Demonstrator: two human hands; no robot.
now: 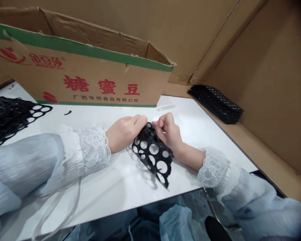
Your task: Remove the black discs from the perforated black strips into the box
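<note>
Between my two hands is a black sheet with round holes [154, 152], bent and tilted, its lower corner hanging toward the table's front edge. My left hand [126, 130] is closed on the sheet's upper left edge. At the upper right edge, my right hand [169, 132] pinches the sheet with curled fingers. Exactly what the fingertips press on is hidden. The holes differ in size, and the sheet's lower edge looks ragged.
Behind my hands stands an open cardboard box [102, 72]. A pile of black perforated sheets [10, 117] lies at the left, with a small black scrap [68, 112] near it. A stack of black dotted pieces [217, 102] sits at the right. A clear strip [167, 107] lies on the white table [102, 197].
</note>
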